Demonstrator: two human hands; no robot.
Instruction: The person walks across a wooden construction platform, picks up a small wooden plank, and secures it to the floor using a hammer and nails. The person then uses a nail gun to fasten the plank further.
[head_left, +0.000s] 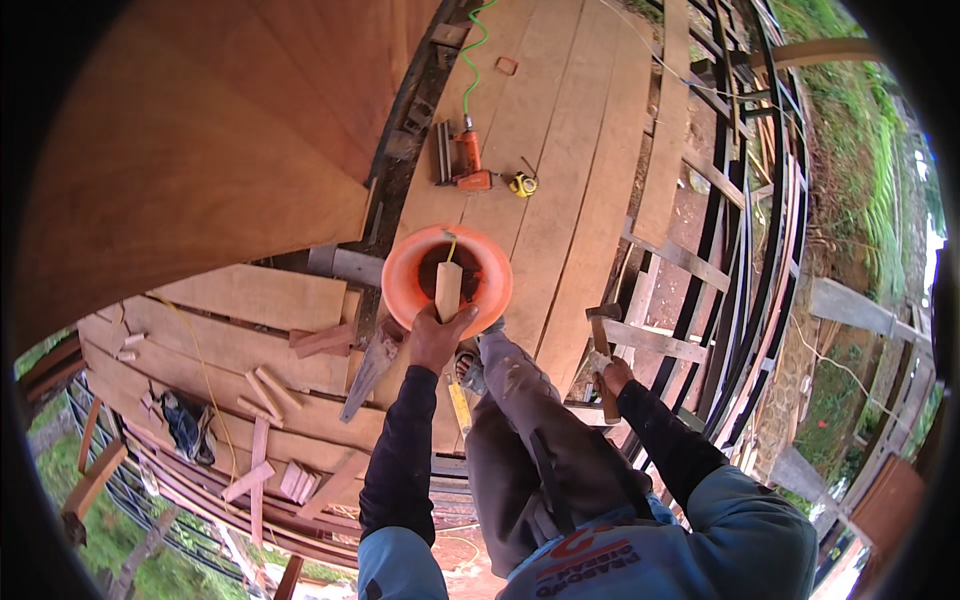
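Centrally, a pale, blunt-ended wooden piece (448,287) is gripped by the closed left hand (438,340), seen against the dark mouth of a smooth, flared orange vessel (400,275). Right of centre, a wooden-handled hammer (609,403) is clasped in the right hand (616,374). Towards the upper middle, grained planks (575,130) are seen.

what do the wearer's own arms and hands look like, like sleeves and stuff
Both forearms wear dark, close-fitting long sleeves down to the wrists, with looser light blue sleeves above. The left hand shows no glove; whitish material shows by the right hand, too small to identify.
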